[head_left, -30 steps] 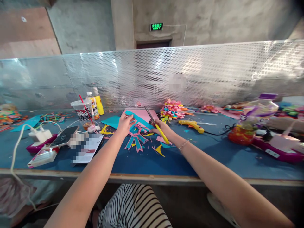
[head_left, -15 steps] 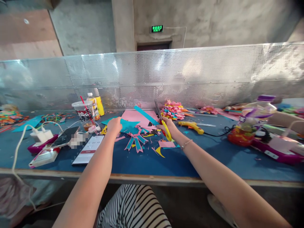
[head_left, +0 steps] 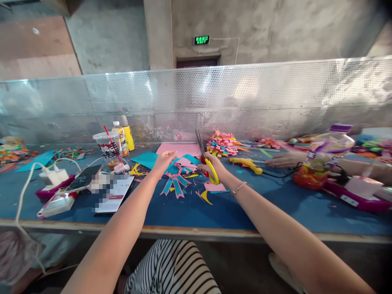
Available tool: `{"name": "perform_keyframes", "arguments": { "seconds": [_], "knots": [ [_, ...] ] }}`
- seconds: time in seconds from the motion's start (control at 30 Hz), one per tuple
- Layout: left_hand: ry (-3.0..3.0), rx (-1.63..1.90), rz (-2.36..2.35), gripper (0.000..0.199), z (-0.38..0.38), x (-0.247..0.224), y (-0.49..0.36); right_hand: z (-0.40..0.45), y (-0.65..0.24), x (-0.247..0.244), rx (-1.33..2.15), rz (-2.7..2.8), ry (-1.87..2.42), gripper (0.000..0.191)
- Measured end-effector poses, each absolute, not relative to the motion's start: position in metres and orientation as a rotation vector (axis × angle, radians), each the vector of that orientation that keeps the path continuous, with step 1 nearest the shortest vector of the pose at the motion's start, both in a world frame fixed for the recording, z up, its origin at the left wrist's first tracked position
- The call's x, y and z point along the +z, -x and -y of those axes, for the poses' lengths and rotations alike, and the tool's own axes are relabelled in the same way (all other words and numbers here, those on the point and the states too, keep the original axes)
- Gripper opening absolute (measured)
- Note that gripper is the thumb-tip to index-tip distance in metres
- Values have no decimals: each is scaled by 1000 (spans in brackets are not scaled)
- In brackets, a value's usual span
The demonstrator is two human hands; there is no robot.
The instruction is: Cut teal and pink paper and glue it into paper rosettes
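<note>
Yellow-handled scissors [head_left: 212, 172] are in my right hand [head_left: 214, 162], their blades pointing up and away. The same hand also holds one end of a blue paper strip [head_left: 190, 158]. That strip bows across to my left hand [head_left: 165, 160], whose fingers are pinched at its other end, though the contact is small and partly hidden. A blue paper sheet [head_left: 143, 159] lies just left of my left hand. Below the hands rests a pink-and-blue paper ribbon piece [head_left: 175, 183] with several notched tails. Behind them is a pink paper sheet [head_left: 179, 148].
A yellow glue gun [head_left: 247, 164] and a pile of folded paper [head_left: 222, 143] lie to the right. Farther right are a purple-capped bottle [head_left: 324, 159] and another person's hand [head_left: 284, 159]. Leftward stand a phone [head_left: 115, 195], a plastic cup [head_left: 108, 148] and chargers [head_left: 58, 175].
My left hand has left the blue sheet, which now lies flat, and moved right to the strip. The strip has gone from straight to curved. Another person's hand has appeared at right.
</note>
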State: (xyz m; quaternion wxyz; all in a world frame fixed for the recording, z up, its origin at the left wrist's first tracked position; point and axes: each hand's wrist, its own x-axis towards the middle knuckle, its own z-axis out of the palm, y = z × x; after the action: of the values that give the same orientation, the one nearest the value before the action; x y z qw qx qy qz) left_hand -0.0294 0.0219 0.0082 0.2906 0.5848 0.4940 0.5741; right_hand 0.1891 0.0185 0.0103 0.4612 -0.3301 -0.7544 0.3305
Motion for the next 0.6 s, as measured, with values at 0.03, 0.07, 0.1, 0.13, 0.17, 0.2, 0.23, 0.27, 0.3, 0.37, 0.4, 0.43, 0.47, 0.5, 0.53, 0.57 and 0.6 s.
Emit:
{"name": "perform_keyframes", "arguments": {
  "seconds": [0.03,0.07,0.1,0.13,0.17,0.2,0.23,0.27,0.3,0.37,0.4,0.43,0.47,0.5,0.53,0.57,0.6],
  "knots": [
    [-1469,1536,-1288,34,-22,8,27,-18,-189,11,813,1880,788,22],
    [-1413,1558,-1283,36,-22,9,26,-17,-190,11,820,1912,763,22],
    [-1408,1594,-1291,37,-20,9,27,-17,-191,12,834,1950,735,21],
    [-1469,1627,-1298,39,-18,10,28,-17,-192,13,849,1990,707,21],
    [-1586,1646,-1293,40,-16,12,30,-18,-194,13,863,2023,685,20],
    [-1756,1630,-1263,39,-14,12,32,-18,-195,14,872,2043,674,20],
    [-1936,1582,-1222,36,-11,13,33,-18,-197,15,873,2051,673,20],
    [-2090,1509,-1183,28,-10,13,34,-19,-199,16,865,2041,684,21],
    [-2186,1436,-1170,19,-8,13,34,-19,-200,17,850,2016,700,22],
    [-2261,1333,-1221,11,-8,11,32,-20,-203,20,804,1934,736,25],
    [-2263,1300,-1260,12,-8,10,31,-20,-204,22,782,1879,751,26],
    [-2259,1270,-1284,13,-9,9,30,-21,-206,23,765,1819,763,27],
    [-2254,1240,-1286,13,-10,7,29,-21,-207,25,750,1761,772,28],
    [-2249,1215,-1269,12,-11,6,29,-21,-207,26,738,1715,779,28],
    [-2243,1196,-1241,12,-11,4,28,-21,-208,28,727,1681,785,28],
    [-2235,1184,-1216,12,-12,3,28,-21,-209,29,718,1658,788,28],
    [-2226,1178,-1203,11,-12,2,27,-21,-209,30,708,1644,786,28]
  ]
}}
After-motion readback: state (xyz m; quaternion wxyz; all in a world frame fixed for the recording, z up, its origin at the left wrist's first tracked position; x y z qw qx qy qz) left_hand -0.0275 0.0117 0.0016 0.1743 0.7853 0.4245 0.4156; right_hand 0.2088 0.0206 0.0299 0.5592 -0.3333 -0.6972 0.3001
